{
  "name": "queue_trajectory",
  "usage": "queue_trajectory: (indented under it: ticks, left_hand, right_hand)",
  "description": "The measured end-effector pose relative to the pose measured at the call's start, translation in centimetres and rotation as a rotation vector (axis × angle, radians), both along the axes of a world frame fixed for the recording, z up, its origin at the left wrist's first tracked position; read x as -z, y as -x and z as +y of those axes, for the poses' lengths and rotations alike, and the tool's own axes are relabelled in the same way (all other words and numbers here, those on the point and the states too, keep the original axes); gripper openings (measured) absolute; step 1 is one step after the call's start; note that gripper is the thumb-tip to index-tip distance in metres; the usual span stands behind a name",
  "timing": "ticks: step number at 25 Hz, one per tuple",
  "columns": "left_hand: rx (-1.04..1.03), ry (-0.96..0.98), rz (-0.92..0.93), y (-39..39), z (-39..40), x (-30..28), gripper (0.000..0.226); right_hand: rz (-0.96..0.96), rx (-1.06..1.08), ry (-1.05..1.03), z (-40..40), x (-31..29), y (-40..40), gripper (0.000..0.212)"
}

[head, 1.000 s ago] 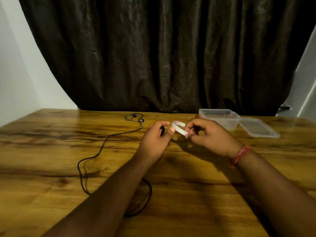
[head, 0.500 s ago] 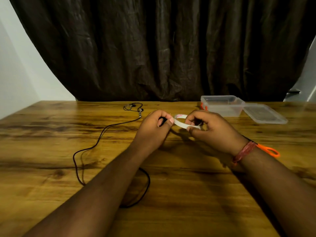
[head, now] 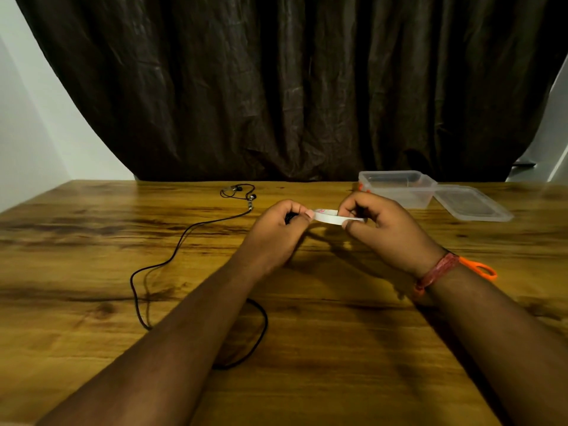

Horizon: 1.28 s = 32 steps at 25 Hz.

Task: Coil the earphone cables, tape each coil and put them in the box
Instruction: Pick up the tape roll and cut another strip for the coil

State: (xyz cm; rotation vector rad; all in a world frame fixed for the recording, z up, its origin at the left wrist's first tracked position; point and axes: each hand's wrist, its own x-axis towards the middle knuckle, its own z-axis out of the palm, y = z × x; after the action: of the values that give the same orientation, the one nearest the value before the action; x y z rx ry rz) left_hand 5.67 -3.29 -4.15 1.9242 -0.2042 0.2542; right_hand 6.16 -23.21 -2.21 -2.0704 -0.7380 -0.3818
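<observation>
Two bare forearms reach in from the bottom of the frame over a wooden worktop (head: 92,256). One black earphone cable (head: 159,265) trails loosely at centre left. At centre, the left hand (head: 276,232) curls its fingers around something small and dark and pinches one end of a white tape roll (head: 330,217); the right hand (head: 381,229) grips the roll's other side, thumb and fingers curled. Orange scissor handles (head: 482,269) show beside the right wrist. Further back, upper right, sit one clear plastic box (head: 396,187) and one lid (head: 471,202) just beside it.
</observation>
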Motion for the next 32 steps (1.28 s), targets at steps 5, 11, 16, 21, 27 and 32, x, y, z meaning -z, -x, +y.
queue_trajectory:
  ticks: [5, 11, 16, 21, 27, 32]
  left_hand:
    - [-0.048, -0.143, -0.07, 0.4, -0.2, 0.0, 0.009]
    - [-0.043, -0.225, -0.166, 0.3, 0.0, 0.0, 0.012]
    - [-0.03, -0.165, -0.106, 0.3, -0.2, -0.1, 0.012]
    - [0.006, -0.029, -0.042, 0.0, 0.2, -0.3, 0.018]
    - [0.116, 0.421, 0.111, -0.2, -0.4, -0.8, 0.021]
    - [0.216, 0.681, 0.19, -0.1, 0.3, -1.4, 0.012]
  right_hand:
    - [-0.012, 0.008, 0.029, -0.2, 0.1, -0.1, 0.013]
    - [-0.015, 0.018, 0.024, -0.1, 0.3, -0.4, 0.012]
    - [0.112, -0.045, -0.07, -0.2, 0.4, -0.8, 0.009]
    - [0.182, -0.033, -0.236, -0.6, -0.6, -1.0, 0.016]
    - [0.398, -0.109, -0.633, -0.9, -0.5, -1.1, 0.017]
    - [0.56, -0.224, -0.916, -1.3, -0.5, -1.2, 0.024]
